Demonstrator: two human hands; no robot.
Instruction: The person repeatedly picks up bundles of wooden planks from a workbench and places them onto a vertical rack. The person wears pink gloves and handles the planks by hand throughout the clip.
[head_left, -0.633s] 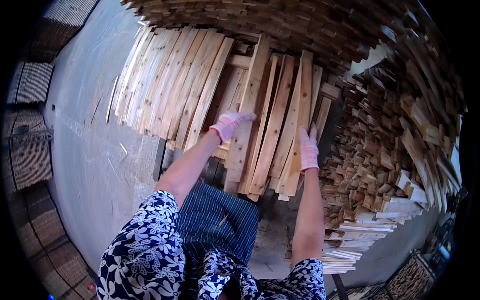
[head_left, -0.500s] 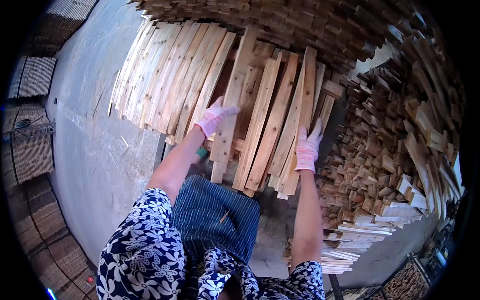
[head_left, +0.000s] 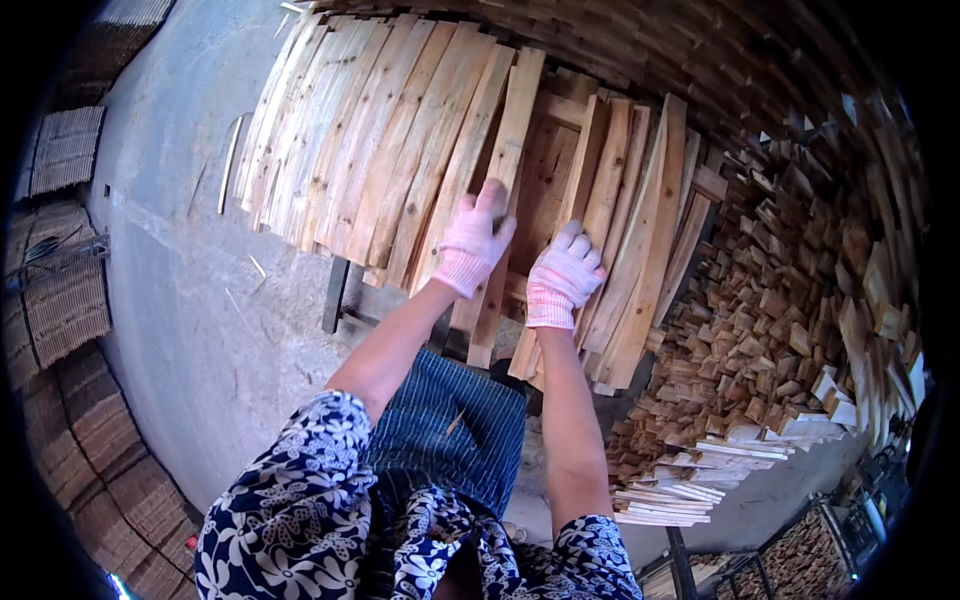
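Left hand (head_left: 475, 243), mid-frame, lies on a pale plank (head_left: 517, 110), fingers extended, thumb apart, unclenched; apparently it steadies the plank beside the row of boards (head_left: 370, 140) at upper left. Right hand (head_left: 565, 272), right of centre, bends its fingers over a narrower board (head_left: 587, 165); whether it grips cannot be told. Between them, a gap exposing darker lower timber (head_left: 542, 185) leaves sideways room. Uneven plank ends face the apron (head_left: 440, 425), lower centre; stacked wood (head_left: 740, 310) bounds the right.

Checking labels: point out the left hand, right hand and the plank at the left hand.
Left hand (head_left: 474, 242), head view, its gloved back
Right hand (head_left: 564, 278), head view, its gloved back
Plank (head_left: 515, 120), head view, far part of its face
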